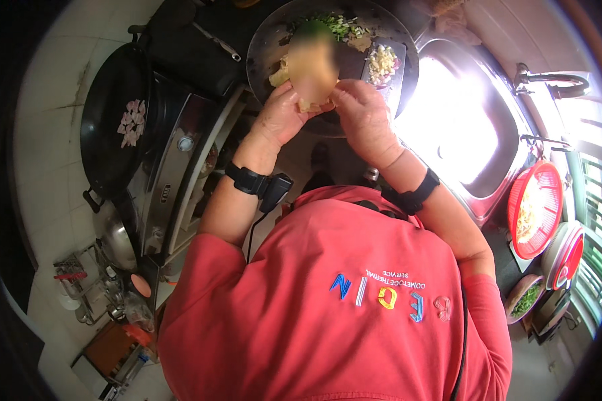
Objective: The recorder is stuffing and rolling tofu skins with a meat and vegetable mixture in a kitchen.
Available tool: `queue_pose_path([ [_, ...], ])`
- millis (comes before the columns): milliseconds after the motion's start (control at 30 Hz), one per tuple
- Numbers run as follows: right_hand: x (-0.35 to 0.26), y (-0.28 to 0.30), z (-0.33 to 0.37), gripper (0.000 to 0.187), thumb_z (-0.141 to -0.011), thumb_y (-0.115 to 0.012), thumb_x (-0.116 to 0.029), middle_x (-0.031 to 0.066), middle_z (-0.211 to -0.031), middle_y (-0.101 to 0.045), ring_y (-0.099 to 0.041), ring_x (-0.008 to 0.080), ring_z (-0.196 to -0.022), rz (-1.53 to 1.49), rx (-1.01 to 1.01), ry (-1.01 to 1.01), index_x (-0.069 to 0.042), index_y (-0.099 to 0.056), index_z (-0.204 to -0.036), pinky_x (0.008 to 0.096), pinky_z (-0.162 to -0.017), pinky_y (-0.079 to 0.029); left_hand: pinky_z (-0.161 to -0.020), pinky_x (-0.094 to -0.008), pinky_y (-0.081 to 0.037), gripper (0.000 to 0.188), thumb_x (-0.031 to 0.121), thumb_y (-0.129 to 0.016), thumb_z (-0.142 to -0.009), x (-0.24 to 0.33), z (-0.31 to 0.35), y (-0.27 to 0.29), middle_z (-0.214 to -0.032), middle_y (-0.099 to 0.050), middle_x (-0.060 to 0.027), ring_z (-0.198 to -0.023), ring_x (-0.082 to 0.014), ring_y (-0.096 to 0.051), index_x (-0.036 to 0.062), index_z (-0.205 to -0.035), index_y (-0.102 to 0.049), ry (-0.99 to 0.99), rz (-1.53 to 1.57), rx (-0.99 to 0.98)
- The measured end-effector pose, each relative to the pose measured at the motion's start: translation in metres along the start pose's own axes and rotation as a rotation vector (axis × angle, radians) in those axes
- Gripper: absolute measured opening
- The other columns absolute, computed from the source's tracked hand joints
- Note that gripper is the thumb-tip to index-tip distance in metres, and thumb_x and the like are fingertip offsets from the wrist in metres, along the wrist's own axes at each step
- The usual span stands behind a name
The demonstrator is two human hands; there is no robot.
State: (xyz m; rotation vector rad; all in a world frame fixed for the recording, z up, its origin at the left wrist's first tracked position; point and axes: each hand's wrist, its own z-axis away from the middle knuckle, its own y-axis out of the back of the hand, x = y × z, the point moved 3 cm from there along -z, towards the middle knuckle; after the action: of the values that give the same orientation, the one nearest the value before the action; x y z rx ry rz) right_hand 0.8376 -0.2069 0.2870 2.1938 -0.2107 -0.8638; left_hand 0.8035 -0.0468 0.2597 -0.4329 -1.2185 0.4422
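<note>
Pale yellow food [306, 106], partly blurred, is held over the near side of the round dark board [264, 50], grips of left hand [279, 115] and right hand [366, 119] clamped on it

Sink [513, 144] looks s/s, v. glossy, w/ a chrome-look tap [523, 79]; wok [107, 164] is dark metal, smooth w/ a dull sheen. Colander [550, 194] is red plastic, smooth, semi-gloss. Shirt [301, 294] is soft matt cloth w/ satiny thread lettering [386, 297], wrist straps [245, 180] are matt blk., wall tiles [60, 73] smooth w/ a slight gloss.
</note>
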Motion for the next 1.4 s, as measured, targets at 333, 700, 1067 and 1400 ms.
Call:
queue_pose_path([
  [333, 0.025, 0.008, -0.004, 0.042, -0.078, -0.071, -0.021, 0.0071, -0.091, -0.062, -0.059, 0.0192, -0.082, -0.842, 0.021, -0.852, -0.004, -0.057, -0.113, 0.0319, -0.075, -0.048, -0.093, -0.0454, -0.047, 0.040, 0.019, -0.049, -0.094, 0.007, 0.001, -0.016, -0.124, -0.053, -0.0123, -0.113, -0.0263, -0.054, -0.0016, -0.129, -0.044, 0.020, 0.275, -0.080],
  [700, 0.037, 0.010, 0.004, 0.022, -0.088, -0.059, -0.018, 0.0035, -0.093, -0.062, -0.059, 0.0138, -0.084, -1.322, 0.020, -1.043, -0.005, -0.059, -0.106, 0.0289, -0.076, -0.049, -0.097, -0.0353, -0.042, 0.038, 0.015, -0.058, -0.089, 0.010, 0.000, -0.006, -0.120, -0.056, -0.0081, -0.112, -0.0184, -0.054, -0.0012, -0.123, -0.051, -0.048, 0.157, 0.029],
  [1067, 0.041, 0.027, -0.005, 0.021, -0.089, -0.057, -0.017, 0.0018, -0.091, -0.063, -0.058, 0.0113, -0.082, -1.188, -0.039, -0.897, -0.006, -0.060, -0.106, 0.0262, -0.074, -0.046, -0.086, -0.0325, -0.048, 0.036, 0.003, -0.068, -0.080, 0.013, 0.001, 0.007, -0.108, -0.060, -0.0070, -0.097, -0.0180, -0.059, 0.0025, -0.114, -0.056, -0.253, -0.421, 0.147],
  [1400, 0.034, 0.019, -0.013, 0.032, -0.088, -0.061, -0.023, 0.0004, -0.089, -0.064, -0.055, 0.0099, -0.078, -1.022, -0.177, -0.720, -0.007, -0.059, -0.116, 0.0246, -0.071, -0.042, -0.080, -0.0271, -0.048, 0.021, 0.006, -0.066, -0.081, 0.060, -0.002, -0.047, -0.096, -0.064, -0.0043, -0.093, -0.0154, -0.061, 0.0049, -0.101, -0.064, -0.669, -1.307, -0.064],
])
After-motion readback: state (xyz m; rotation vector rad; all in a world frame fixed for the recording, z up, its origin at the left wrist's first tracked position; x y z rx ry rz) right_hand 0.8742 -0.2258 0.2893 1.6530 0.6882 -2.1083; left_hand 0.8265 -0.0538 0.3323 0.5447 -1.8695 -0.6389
